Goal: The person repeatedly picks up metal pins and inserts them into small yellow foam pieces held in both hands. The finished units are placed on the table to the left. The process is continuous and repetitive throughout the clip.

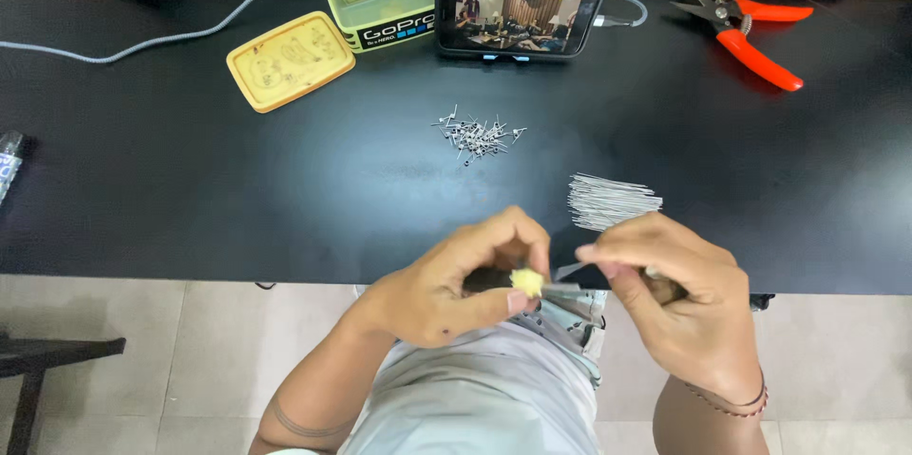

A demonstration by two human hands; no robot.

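On the black desk (237, 180) over pale tiles (142, 360) — pins (478, 135), wires (611, 199); left hand (446, 289) pinches a yellow bit (527, 281), right hand's (689, 298) grip closed — contents hidden.

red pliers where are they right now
In the head view the red pliers lie on the black table at its far right, right of the phone and well beyond the right hand.
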